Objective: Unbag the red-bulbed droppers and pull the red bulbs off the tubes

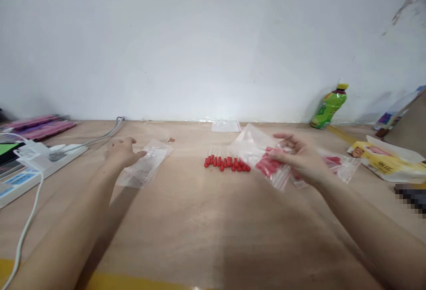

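Our hands [209, 152] are set well apart above the bench [186, 219], with the right one holding a clear bag of red pieces [271, 166]. We pinch this bag between the thumb and fingers of our right hand [297, 153]; it hangs tilted from our grip, its pale upper part reaching inward, to the left of our fingers, and both bag and hand are slightly blurred. Our left hand [121, 151] is fairly wide, thumb apart from the curled fingers, just beside some flat clear bags [148, 163]; we cannot tell whether it touches them.

Between our hands, nearer the right one, lies a row of red-tipped sticks [228, 162], the red ends toward us and the thin pale stems pointing to the wall [199, 37]. The held bag's edge comes close to the right end of that row. Behind and beside our right wrist, more bagged red pieces [333, 161] rest on the bench.

Farther out, a white packet [225, 127] lies near the wall, beyond the row. On our right we see a yellow-and-white package [386, 161] and a green bottle [329, 107] leaning against the wall. On our left are a white power strip [23, 183] with plugs and cables, and pink packs [49, 129] behind it.
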The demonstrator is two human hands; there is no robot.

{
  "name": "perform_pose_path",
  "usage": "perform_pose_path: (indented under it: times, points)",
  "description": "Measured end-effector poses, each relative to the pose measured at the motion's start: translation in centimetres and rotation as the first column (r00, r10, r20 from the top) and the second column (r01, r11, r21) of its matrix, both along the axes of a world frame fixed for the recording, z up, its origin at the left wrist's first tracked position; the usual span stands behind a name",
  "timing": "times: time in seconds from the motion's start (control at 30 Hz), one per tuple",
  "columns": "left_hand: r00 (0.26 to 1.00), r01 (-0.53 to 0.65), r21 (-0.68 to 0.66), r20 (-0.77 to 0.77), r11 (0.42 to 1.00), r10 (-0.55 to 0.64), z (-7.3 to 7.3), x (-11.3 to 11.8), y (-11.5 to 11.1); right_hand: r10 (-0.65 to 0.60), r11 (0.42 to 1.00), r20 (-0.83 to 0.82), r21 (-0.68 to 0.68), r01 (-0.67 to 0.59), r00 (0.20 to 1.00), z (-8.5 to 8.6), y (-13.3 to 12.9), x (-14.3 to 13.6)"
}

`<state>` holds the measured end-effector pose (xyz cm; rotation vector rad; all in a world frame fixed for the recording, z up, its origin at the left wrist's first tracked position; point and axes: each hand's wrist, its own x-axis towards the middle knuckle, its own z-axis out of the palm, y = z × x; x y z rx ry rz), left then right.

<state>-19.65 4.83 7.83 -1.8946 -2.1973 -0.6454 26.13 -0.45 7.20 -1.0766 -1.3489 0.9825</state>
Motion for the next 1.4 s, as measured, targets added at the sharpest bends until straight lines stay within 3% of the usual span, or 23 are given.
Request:
perform_pose_path:
  times: [0.07,0.13,0.2,0.27,0.4,0.47,0.57,0.63,0.77,0.87,1.03,1.27,1.4]
  points:
    - [0.998,-0.031,0.088,-0.05,0.996,0.036,0.7,2.7,-0.5,0.237,0.965,-0.047,-0.106,-0.24,0.97,-1.3,-0.7,-2.2]
    - [0.984,0.181,0.188,-0.031,0.965,-0.178,1.0,6.2,-1.5,0.443,0.87,-0.082,-0.202,-0.45,0.893,-3.0,-1.2,-4.4]
    - [0.87,0.477,0.26,-0.007,0.84,-0.492,0.7,10.0,-2.9,0.537,0.812,-0.054,-0.237,-0.533,0.842,-4.7,-1.4,-6.3]
    - [0.709,0.678,0.242,0.035,0.695,-0.704,-0.2,13.3,-4.6,0.539,0.829,0.039,-0.2,-0.522,0.841,-6.0,-1.3,-7.7]
    - [0.418,0.895,0.065,0.228,0.442,-0.879,-3.4,17.2,-7.4,0.551,0.823,-0.009,-0.158,-0.545,0.835,-7.0,-0.8,-8.3]
    - [0.35,0.932,0.0,0.271,0.363,-0.897,-4.9,17.7,-7.9,0.517,0.84,-0.06,-0.155,-0.52,0.854,-7.1,-0.8,-7.7]
    - [0.37,0.928,-0.083,0.309,0.363,-0.876,-6.1,17.5,-7.8,0.361,0.916,-0.014,-0.182,-0.358,0.932,-7.2,-1.1,-6.4]
    - [0.403,0.914,-0.09,0.318,0.396,-0.858,-6.3,17.4,-7.6,0.31,0.924,0.021,-0.24,-0.297,0.95,-7.4,-1.6,-5.9]
    - [0.458,0.885,-0.066,0.292,0.46,-0.839,-6.1,17.5,-7.5,0.44,0.83,0.044,-0.402,-0.387,0.897,-7.2,-2.4,-6.2]
    - [0.48,0.876,-0.073,0.226,0.476,-0.848,-5.7,17.7,-7.2,0.508,0.786,0.07,-0.444,-0.429,0.858,-6.5,-2.7,-7.0]
    - [0.357,0.928,-0.147,0.095,0.341,-0.929,-5.0,18.5,-5.5,0.561,0.753,0.125,-0.488,-0.442,0.818,-4.9,-2.7,-7.8]
    - [0.304,0.951,-0.104,0.146,0.291,-0.942,-4.9,18.9,-3.6,0.487,0.766,0.101,-0.526,-0.369,0.868,-5.1,-2.5,-8.1]
    - [0.264,0.964,-0.048,0.193,0.26,-0.945,-5.5,18.8,-3.2,0.528,0.739,0.132,-0.559,-0.377,0.839,-5.2,-2.0,-8.2]
